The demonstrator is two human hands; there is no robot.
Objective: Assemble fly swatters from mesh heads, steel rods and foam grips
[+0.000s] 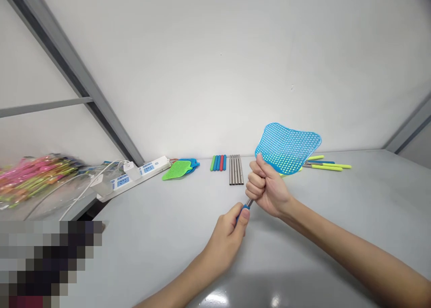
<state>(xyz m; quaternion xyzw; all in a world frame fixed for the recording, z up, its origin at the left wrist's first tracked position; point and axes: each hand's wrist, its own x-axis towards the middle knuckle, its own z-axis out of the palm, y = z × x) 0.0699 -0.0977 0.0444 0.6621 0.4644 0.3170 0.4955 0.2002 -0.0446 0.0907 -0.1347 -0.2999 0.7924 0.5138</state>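
Note:
A fly swatter (289, 148) with a blue mesh head, metal rod and blue handle is held up over the table, slanting to the upper right. My left hand (232, 225) is closed round its blue handle. Just above, my right hand (267, 184) wraps the rod below the mesh, thumb pointing up. A short piece of rod shows between the two fists. Behind my hands lie several metal tubes (236, 169) in a row. Several coloured handles (218, 163), green, blue and red, lie to their left.
Green and blue swatter heads (178, 169) lie at the back left beside a white power strip (134, 178) with cables. Bagged colourful items (37, 178) are at far left. Swatters with yellow and blue handles (328, 166) lie at the back right. A wall backs the grey table (353, 213).

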